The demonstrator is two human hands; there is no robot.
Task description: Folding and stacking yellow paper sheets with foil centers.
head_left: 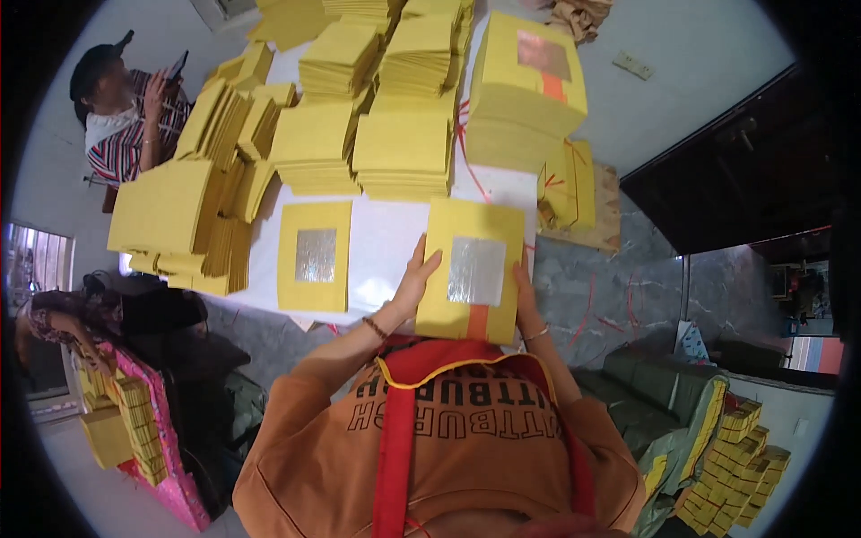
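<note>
A stack of yellow joss paper (439,296) lies at the near edge of the white-covered table, right in front of me. Its top sheet carries a silver foil square, with an orange strip below it. My left hand (414,280) is closed along the stack's left side, thumb near the top edge. On the opposite side, my right hand (527,303) presses against the right edge, its fingers partly hidden by the stack. To the left, apart from both hands, lies another yellow sheet or thin stack (291,260) with a silver square.
Many yellow paper piles (403,148) cover the table's far and left parts. A tall pile (520,108) stands at the back right, red ties beside it. One person (134,134) holds a phone at far left; another (63,327) bends over a pink-covered table (166,448).
</note>
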